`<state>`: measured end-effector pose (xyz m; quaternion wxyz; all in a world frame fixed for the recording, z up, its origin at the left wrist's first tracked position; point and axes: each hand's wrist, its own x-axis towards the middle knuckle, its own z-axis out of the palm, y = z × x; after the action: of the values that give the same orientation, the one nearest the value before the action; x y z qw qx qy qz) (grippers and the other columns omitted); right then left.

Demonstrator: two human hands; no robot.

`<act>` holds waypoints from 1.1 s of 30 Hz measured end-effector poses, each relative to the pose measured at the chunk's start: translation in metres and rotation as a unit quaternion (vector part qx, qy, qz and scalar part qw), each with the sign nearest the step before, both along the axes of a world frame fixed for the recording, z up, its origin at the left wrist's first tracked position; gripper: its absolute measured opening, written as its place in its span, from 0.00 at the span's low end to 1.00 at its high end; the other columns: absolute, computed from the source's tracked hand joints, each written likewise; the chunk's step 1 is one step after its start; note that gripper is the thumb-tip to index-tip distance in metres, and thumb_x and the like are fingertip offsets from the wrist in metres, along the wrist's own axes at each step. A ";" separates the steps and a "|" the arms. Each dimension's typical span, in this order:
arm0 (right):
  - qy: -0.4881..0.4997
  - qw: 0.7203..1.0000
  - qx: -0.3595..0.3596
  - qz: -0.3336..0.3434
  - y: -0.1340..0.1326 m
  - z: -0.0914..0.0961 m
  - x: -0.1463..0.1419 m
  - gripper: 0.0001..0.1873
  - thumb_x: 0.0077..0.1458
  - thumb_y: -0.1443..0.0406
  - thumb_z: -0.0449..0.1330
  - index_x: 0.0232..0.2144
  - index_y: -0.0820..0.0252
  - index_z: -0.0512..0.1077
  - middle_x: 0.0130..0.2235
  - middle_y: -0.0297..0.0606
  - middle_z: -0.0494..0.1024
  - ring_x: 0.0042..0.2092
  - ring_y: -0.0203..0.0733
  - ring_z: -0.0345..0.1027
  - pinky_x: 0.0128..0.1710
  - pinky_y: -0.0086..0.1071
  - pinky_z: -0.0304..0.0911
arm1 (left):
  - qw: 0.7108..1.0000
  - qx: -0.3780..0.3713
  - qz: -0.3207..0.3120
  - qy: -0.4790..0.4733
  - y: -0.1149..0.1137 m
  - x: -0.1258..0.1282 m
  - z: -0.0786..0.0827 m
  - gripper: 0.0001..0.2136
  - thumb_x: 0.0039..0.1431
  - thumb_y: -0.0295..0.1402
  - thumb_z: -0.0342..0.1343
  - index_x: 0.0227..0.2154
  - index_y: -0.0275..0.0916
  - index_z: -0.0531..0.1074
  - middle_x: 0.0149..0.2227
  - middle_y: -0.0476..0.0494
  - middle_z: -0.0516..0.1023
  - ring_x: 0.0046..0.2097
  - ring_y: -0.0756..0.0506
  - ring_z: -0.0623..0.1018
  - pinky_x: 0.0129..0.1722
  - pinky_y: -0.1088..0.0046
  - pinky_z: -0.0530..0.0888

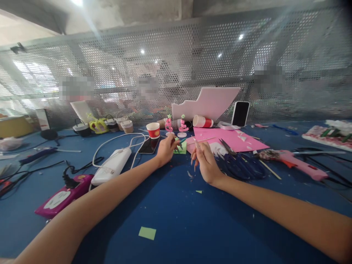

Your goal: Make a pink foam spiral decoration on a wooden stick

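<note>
Green slip (147, 233) toward surface's (176, 214) near edge; right grip (206, 160) pinches pale sliver (195, 140); left grip (166, 149) curled, hold unclear; upright cup (153, 130).

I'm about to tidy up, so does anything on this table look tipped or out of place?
Yes: beyond the pink sheet, a stack of paper cups lies on its side, odd because another red cup stands upright. Loose green scraps also lie on the near tabletop.

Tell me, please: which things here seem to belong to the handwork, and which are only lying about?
Probably in use:
green paper by the left hand
scissors and pink sheet near the right hand

Probably just lying about:
standing phone
upright paper cup
purple power strip
</note>
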<state>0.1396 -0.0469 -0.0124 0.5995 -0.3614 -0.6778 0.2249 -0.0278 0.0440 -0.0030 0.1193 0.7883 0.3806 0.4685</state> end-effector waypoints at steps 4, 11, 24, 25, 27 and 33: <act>-0.022 1.000 0.008 -0.010 0.001 0.002 0.001 0.19 0.62 0.52 0.44 0.24 0.56 0.59 0.30 0.35 0.63 0.34 0.41 0.61 0.38 0.39 0.63 | 0.995 0.049 0.032 0.077 -0.002 0.002 0.001 0.05 0.59 0.33 0.50 0.36 0.38 0.66 0.30 0.47 0.74 0.32 0.48 0.75 0.33 0.72 0.71; -0.085 0.996 0.019 -0.030 -0.002 0.006 -0.003 0.13 0.60 0.61 0.47 0.24 0.57 0.60 0.32 0.37 0.62 0.34 0.40 0.61 0.37 0.37 0.62 | 0.955 0.189 -0.014 0.230 -0.002 0.009 0.000 0.15 0.57 0.28 0.49 0.48 0.34 0.62 0.50 0.36 0.70 0.54 0.41 0.68 0.55 0.59 0.64; -0.420 0.868 -0.067 -0.256 0.095 0.047 0.063 0.19 0.44 0.67 0.59 0.42 0.61 0.68 0.48 0.48 0.68 0.50 0.55 0.59 0.45 0.41 0.55 | 0.945 0.144 0.162 0.246 0.008 0.002 -0.009 0.23 0.47 0.19 0.45 0.49 0.30 0.60 0.52 0.30 0.66 0.55 0.37 0.65 0.53 0.59 0.66; -0.467 0.844 -0.088 -0.249 0.100 0.043 0.065 0.25 0.45 0.66 0.60 0.48 0.60 0.65 0.50 0.49 0.67 0.51 0.57 0.58 0.43 0.41 0.56 | 0.944 0.130 0.165 0.253 0.009 0.003 -0.009 0.22 0.48 0.19 0.45 0.49 0.30 0.61 0.52 0.30 0.66 0.55 0.38 0.66 0.52 0.59 0.66; -0.494 0.833 -0.101 -0.226 0.106 0.033 0.063 0.26 0.44 0.67 0.61 0.49 0.60 0.65 0.50 0.49 0.68 0.49 0.57 0.60 0.41 0.41 0.57 | 0.944 0.105 0.157 0.269 0.010 0.003 -0.010 0.18 0.52 0.20 0.43 0.48 0.30 0.62 0.51 0.30 0.67 0.54 0.38 0.67 0.52 0.59 0.66; -0.526 0.833 -0.062 -0.161 0.103 0.020 0.055 0.14 0.51 0.72 0.53 0.41 0.62 0.71 0.43 0.47 0.73 0.46 0.48 0.63 0.42 0.35 0.57 | 0.948 0.056 0.121 0.287 0.008 0.005 -0.008 0.10 0.61 0.30 0.43 0.42 0.34 0.65 0.44 0.35 0.72 0.51 0.41 0.71 0.50 0.61 0.68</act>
<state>0.1949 0.0559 0.0072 0.1564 -0.5653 -0.8078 -0.0576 -0.0232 0.0516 -0.0106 -0.0972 0.8431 0.4641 0.2536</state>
